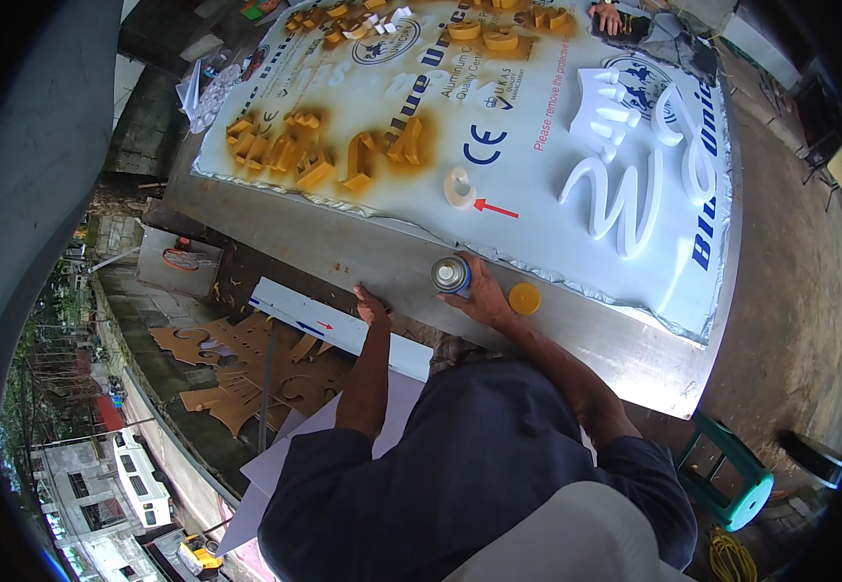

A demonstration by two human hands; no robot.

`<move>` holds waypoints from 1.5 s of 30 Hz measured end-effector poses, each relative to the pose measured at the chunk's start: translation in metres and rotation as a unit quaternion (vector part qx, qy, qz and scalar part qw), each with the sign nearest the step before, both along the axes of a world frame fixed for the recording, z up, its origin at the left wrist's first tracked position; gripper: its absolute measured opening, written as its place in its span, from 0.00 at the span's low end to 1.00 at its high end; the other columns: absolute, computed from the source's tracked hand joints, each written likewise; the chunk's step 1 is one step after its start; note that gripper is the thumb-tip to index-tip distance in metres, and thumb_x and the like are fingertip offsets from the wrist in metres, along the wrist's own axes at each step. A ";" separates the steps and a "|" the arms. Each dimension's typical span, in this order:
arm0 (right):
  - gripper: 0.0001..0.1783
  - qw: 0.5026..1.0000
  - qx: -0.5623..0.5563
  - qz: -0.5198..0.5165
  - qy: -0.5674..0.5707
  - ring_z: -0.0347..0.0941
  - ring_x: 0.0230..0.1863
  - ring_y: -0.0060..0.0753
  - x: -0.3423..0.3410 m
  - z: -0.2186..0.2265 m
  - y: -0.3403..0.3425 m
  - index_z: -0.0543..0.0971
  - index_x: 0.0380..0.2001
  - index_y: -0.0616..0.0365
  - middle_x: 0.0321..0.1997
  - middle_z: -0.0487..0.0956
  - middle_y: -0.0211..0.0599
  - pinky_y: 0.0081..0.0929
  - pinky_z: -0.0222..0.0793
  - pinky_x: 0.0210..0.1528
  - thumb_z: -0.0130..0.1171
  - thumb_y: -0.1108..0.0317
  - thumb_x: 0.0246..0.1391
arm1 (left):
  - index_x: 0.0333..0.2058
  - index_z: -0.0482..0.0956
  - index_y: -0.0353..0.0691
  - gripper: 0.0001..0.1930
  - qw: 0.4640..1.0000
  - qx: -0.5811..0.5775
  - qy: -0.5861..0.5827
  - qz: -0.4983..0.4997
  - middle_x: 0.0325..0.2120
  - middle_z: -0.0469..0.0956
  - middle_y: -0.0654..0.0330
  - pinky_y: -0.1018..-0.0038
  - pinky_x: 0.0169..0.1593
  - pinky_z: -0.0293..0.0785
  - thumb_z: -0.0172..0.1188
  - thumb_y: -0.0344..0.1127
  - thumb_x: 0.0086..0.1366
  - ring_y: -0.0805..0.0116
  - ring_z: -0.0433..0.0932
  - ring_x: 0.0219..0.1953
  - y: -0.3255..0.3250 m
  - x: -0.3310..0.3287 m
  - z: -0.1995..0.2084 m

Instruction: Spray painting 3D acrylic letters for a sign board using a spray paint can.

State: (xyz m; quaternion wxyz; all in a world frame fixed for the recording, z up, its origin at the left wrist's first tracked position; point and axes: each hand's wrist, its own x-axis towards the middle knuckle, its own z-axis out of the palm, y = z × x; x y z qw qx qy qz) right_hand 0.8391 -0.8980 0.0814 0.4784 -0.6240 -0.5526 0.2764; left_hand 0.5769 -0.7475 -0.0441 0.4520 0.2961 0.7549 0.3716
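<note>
My right hand (pixel 485 294) is wrapped round a spray can (pixel 449 277) with a blue body and a pale nozzle, upright on the metal table's (pixel 625 351) near edge strip. Just right of that hand lies a round yellow cap (pixel 525 299). My left hand (pixel 371 305) is at the near table edge, left of the can, empty with its fingers apart. Beyond the can, a small cream curved letter shape (pixel 460 188) rests on a white printed sheet (pixel 411 199) covering the table.
Raised letters painted yellow (pixel 314 170) stand amid overspray at left and far back. White raised letters (pixel 625 209) are at right. Another person's hand (pixel 607 17) rests at the far right. Brown cut-out boards (pixel 246 354) lie below left; a green stool (pixel 731 480) stands lower right.
</note>
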 end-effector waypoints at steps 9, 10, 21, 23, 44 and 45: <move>0.47 0.998 0.057 0.029 0.000 0.67 0.61 0.60 0.004 -0.006 0.002 0.61 0.64 0.59 0.59 0.69 0.53 0.49 0.66 0.62 0.77 0.56 0.46 | 0.51 0.76 0.22 0.50 0.999 -0.009 0.043 -0.028 0.41 0.81 0.44 0.63 0.24 0.81 0.41 0.76 0.67 0.51 0.83 0.33 -0.005 0.004 0.020; 0.47 0.999 0.048 0.014 0.020 0.68 0.60 0.60 0.001 -0.004 0.001 0.61 0.64 0.59 0.59 0.70 0.53 0.49 0.66 0.62 0.77 0.59 0.46 | 0.52 0.76 0.22 0.50 0.998 -0.016 0.049 -0.031 0.42 0.81 0.44 0.63 0.24 0.82 0.42 0.76 0.67 0.51 0.83 0.34 -0.007 0.002 0.024; 0.49 0.993 0.116 0.012 -0.035 0.60 0.68 0.65 -0.006 0.033 -0.008 0.57 0.69 0.58 0.70 0.59 0.59 0.51 0.62 0.67 0.73 0.70 0.48 | 0.51 0.77 0.25 0.47 0.997 -0.026 0.065 -0.026 0.42 0.81 0.40 0.61 0.24 0.82 0.39 0.74 0.69 0.45 0.85 0.32 -0.002 -0.006 0.017; 0.41 0.992 0.116 0.023 -0.043 0.62 0.67 0.65 -0.005 0.038 -0.005 0.64 0.67 0.56 0.69 0.60 0.58 0.50 0.65 0.65 0.70 0.72 0.51 | 0.49 0.78 0.25 0.47 0.997 -0.021 0.075 -0.012 0.40 0.81 0.39 0.61 0.25 0.82 0.39 0.73 0.69 0.45 0.85 0.32 -0.005 0.004 0.023; 0.35 0.974 0.146 -0.003 -0.171 0.69 0.60 0.64 0.004 0.028 -0.004 0.70 0.63 0.42 0.65 0.63 0.58 0.48 0.75 0.58 0.71 0.64 0.52 | 0.45 0.78 0.31 0.40 0.994 0.060 0.059 -0.069 0.28 0.76 0.55 0.66 0.22 0.73 0.44 0.70 0.70 0.64 0.77 0.26 0.002 -0.012 -0.003; 0.35 0.974 0.146 0.008 -0.173 0.70 0.60 0.63 0.005 0.029 -0.005 0.70 0.63 0.42 0.65 0.63 0.58 0.47 0.75 0.58 0.70 0.64 0.52 | 0.45 0.78 0.29 0.40 0.994 0.067 0.054 -0.073 0.27 0.77 0.51 0.66 0.21 0.75 0.44 0.70 0.71 0.61 0.78 0.23 0.004 -0.015 -0.008</move>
